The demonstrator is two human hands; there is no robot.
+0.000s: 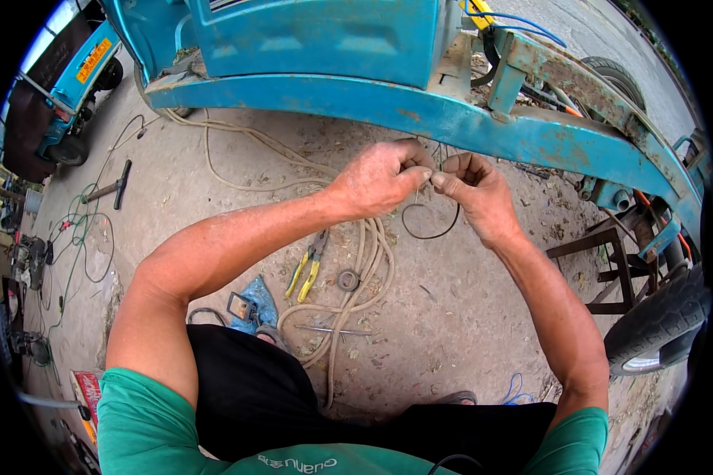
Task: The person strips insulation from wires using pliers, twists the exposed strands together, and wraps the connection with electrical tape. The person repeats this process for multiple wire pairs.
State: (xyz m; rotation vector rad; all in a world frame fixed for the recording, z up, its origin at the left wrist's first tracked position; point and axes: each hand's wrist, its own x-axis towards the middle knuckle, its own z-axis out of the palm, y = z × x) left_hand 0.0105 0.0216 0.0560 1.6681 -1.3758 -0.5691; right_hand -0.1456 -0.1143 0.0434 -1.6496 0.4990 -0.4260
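Just below the blue frame rail [309, 96] of a vehicle, my two hands meet, fingertips almost touching. My left hand [382, 178] is pinched closed, and so is my right hand [480, 194]. Between them runs a thin black wire [432, 237], which hangs in a loop under the fingers and also rises toward the rail. The wire's ends are hidden by the fingertips. On the ground below lie yellow-handled pliers [309, 267], a dark roll of tape [347, 279] and a tan hose [387, 269] in loose coils.
A hammer [120, 184] and green cord [78, 237] lie to the left, near another blue vehicle [87, 63]. A blue bag [257, 299] and a thin metal rod [333, 330] sit near my feet. At right stand a metal stool [610, 245] and a tyre [661, 321].
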